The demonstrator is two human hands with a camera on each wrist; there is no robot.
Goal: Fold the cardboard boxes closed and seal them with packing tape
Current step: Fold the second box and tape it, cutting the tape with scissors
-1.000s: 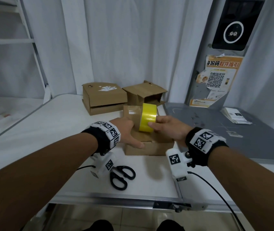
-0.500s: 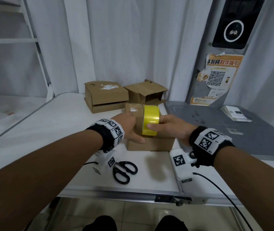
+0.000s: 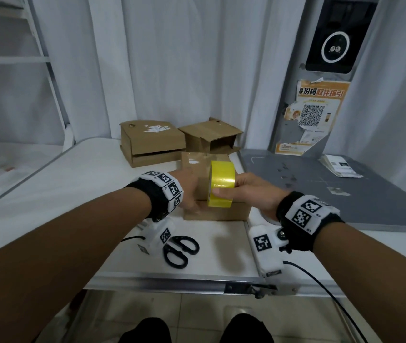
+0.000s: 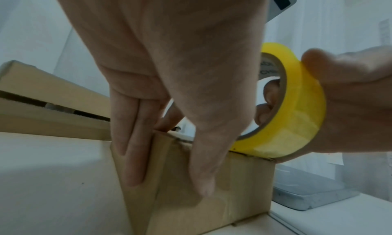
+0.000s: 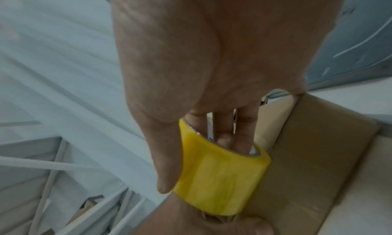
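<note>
A closed cardboard box (image 3: 218,212) sits on the white table in front of me, with a glossy strip of tape along its top. My right hand (image 3: 249,191) grips the yellow tape roll (image 3: 221,184), fingers through its core and thumb on the outside. The roll (image 4: 297,121) stands on edge at the box's near top edge. My left hand (image 3: 190,195) presses the box's near left corner. Its straight fingers (image 4: 133,154) lie flat down the left side and the thumb lies on the front face of the box (image 4: 237,188). In the right wrist view the roll (image 5: 220,180) rests against the box top (image 5: 314,154).
Two more cardboard boxes stand at the back: one (image 3: 152,142) with its lid down, one (image 3: 211,137) with loose flaps. Black scissors (image 3: 180,248) lie near the table's front edge (image 3: 172,280). To the right is a grey mat (image 3: 333,194) bearing a paper stack (image 3: 340,165).
My right hand has drawn the tape roll toward me along the box top, from the middle to the near edge. The left hand stays at the near left corner.
</note>
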